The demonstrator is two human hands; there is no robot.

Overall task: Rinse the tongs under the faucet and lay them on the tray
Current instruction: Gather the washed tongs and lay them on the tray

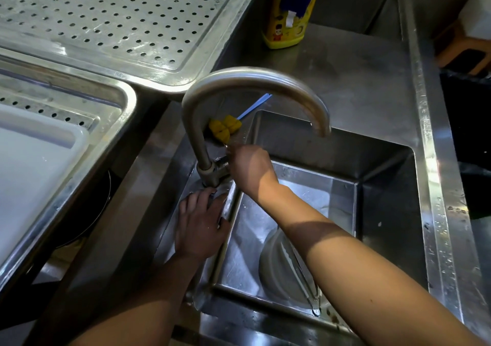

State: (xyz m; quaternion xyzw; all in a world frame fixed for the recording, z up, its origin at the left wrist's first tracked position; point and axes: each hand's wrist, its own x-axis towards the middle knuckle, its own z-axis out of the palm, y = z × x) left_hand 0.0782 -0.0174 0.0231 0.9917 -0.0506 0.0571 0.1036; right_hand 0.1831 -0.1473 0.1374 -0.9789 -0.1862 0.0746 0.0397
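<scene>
White board (34, 175) in near perforated tray (127, 98), far left; far perforated tray (106, 13) behind. Left grip (202, 226) released, flat on sink (385, 212) rim by faucet (255, 80) base. Right grip (249, 170) at faucet lever, fingers blurred, cannot tell grasp. Yellow brush (224, 129) behind. Yellow bottle (287, 26): cartoon label, text unreadable. Tongs (309, 292) lie on bowl (273, 266) in sink, forearm crossing above. Black bin (465, 133) far right.

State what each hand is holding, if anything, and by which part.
Right hand grips the faucet at its lever near the base. Left hand rests flat on the sink rim, holding nothing.
</scene>
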